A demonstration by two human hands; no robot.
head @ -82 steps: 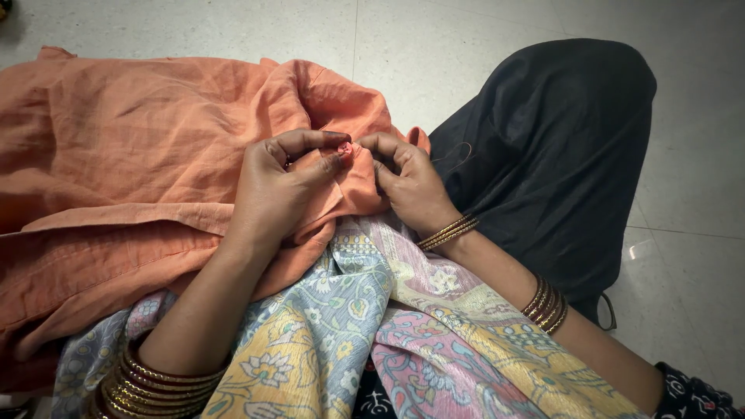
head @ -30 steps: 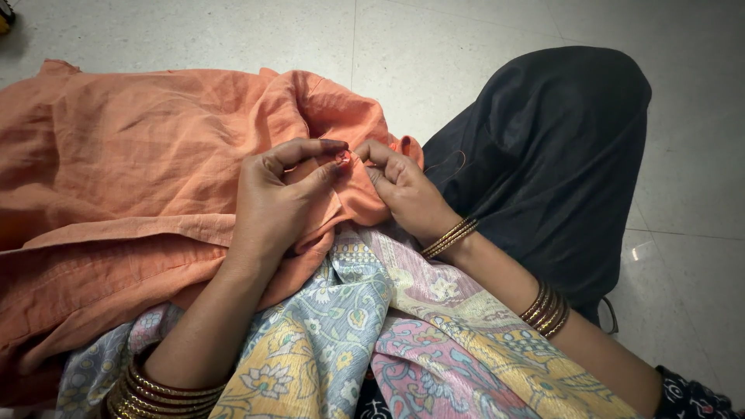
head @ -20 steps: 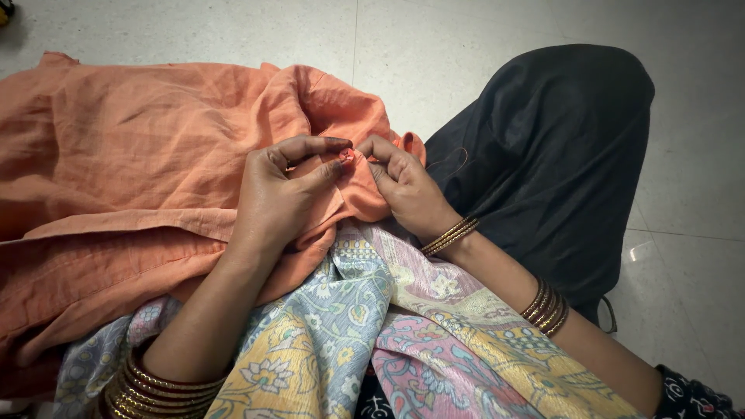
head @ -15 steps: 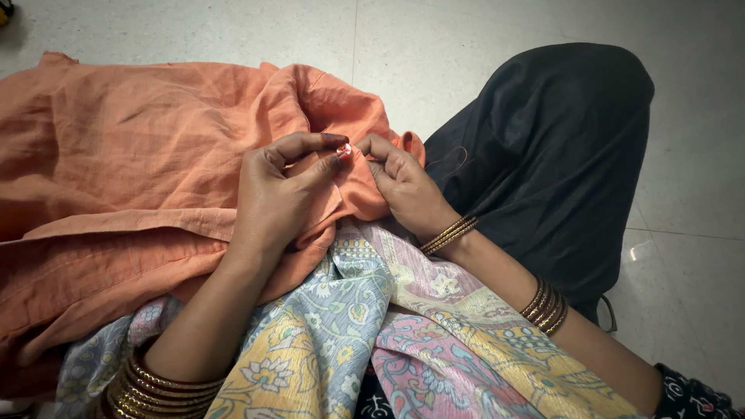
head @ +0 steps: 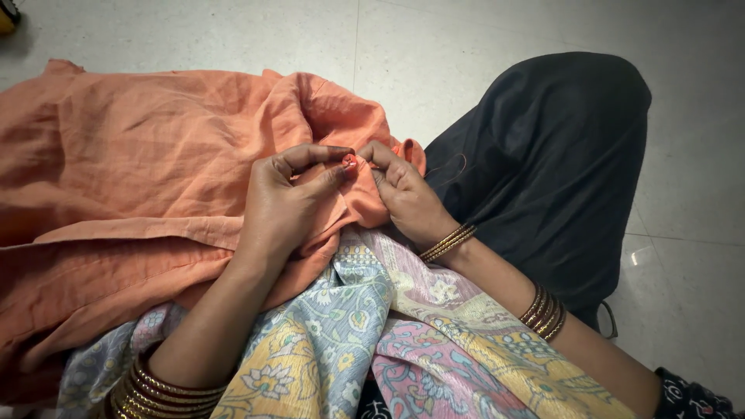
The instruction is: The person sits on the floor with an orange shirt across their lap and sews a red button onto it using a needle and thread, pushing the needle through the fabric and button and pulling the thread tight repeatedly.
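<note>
- Pale speckled floor tiles (head: 233,31) form the ground; an orange garment (head: 132,155) lies spread across them at left, in the same place as in the earlier views.
- Left hand (head: 283,206): thumb and forefinger pinched on a fold of the garment, holding a small pink button (head: 350,161) at its tip; the grip is unchanged over the last seconds.
- Right hand (head: 403,194): fingertips closed against the same button, shifted only slightly; a thin thread (head: 454,164) trails over the black cloth (head: 559,155); no needle can be made out.
- Floral printed cloth (head: 372,334) covers the lap beneath both wrists.
</note>
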